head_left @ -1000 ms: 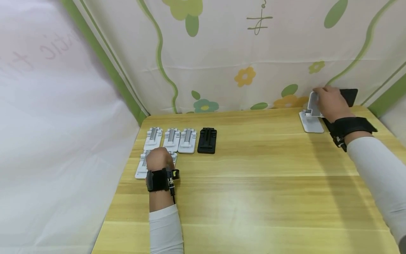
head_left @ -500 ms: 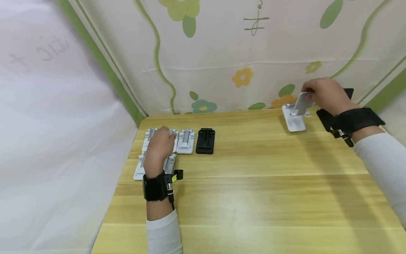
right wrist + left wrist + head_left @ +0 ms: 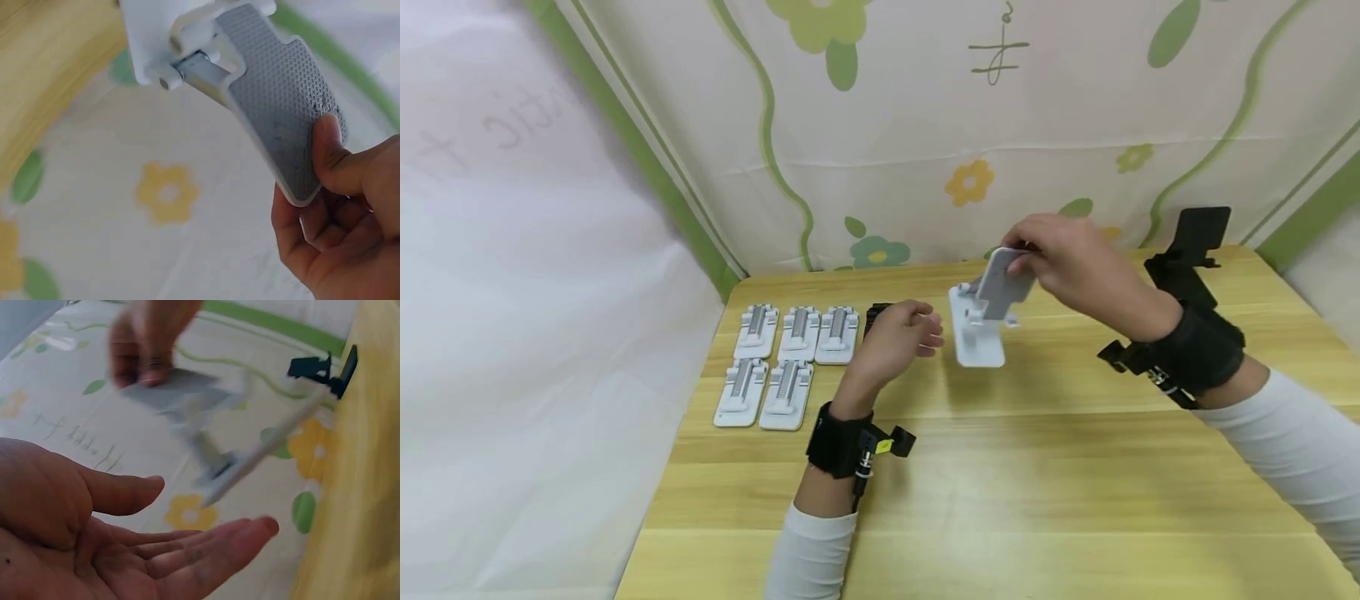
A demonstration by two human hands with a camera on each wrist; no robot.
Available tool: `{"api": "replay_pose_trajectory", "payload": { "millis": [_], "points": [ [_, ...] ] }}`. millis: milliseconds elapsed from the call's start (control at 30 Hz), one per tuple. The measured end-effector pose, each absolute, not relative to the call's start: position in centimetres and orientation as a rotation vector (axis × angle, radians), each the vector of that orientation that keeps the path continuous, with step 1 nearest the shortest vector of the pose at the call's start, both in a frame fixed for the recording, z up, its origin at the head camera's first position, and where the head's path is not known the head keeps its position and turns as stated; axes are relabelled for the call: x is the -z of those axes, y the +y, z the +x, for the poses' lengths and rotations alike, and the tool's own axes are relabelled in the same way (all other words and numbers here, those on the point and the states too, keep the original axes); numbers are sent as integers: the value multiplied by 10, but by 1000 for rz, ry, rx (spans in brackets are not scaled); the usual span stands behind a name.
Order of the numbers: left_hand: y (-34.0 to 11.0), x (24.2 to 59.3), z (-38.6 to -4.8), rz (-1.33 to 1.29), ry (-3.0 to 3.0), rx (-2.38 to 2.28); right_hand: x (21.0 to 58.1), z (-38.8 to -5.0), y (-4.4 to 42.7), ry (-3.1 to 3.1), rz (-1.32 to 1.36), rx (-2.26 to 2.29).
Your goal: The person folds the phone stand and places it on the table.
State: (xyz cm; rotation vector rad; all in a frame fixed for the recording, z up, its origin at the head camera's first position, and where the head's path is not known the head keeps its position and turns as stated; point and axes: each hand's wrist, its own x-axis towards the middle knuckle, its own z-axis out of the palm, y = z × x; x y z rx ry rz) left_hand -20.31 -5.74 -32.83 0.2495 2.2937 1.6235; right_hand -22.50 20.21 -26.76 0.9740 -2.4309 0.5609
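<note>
My right hand (image 3: 1067, 258) pinches the top edge of a white phone stand (image 3: 977, 333) between thumb and fingers. The stand is unfolded, and its grey textured back plate (image 3: 275, 94) shows in the right wrist view. To its left, my left hand (image 3: 891, 342) reaches toward the stand with fingers extended and nothing in them. Its palm (image 3: 125, 569) and spread thumb show in the left wrist view, apart from the stand. Behind the left hand a folded black phone stand (image 3: 876, 313) is mostly hidden.
Several folded white phone stands (image 3: 786, 396) lie in two rows at the left of the wooden table (image 3: 1000, 500). An unfolded black phone stand (image 3: 1198, 242) stands at the back right. A patterned cloth (image 3: 887, 125) hangs behind the table.
My right hand has carried the white phone stand leftward from beside the unfolded black one. My left hand has left the folded white stands and moved right, its fingers opening.
</note>
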Motion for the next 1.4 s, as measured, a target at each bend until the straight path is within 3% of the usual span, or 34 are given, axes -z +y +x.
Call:
{"api": "replay_pose_trajectory", "payload": {
  "millis": [167,367,667,1400],
  "points": [
    [-44,334,-206,282,2259,-1647,255,-205,179,-2314,1060,-594],
    [-43,328,-206,248,2266,-1738,254,-206,177,-2308,1016,-737],
    [-46,319,-200,265,2085,-1919,260,-218,180,-2603,852,-1512],
    [-48,309,-194,278,2032,-1867,260,-206,166,-2297,998,-997]
  ]
}}
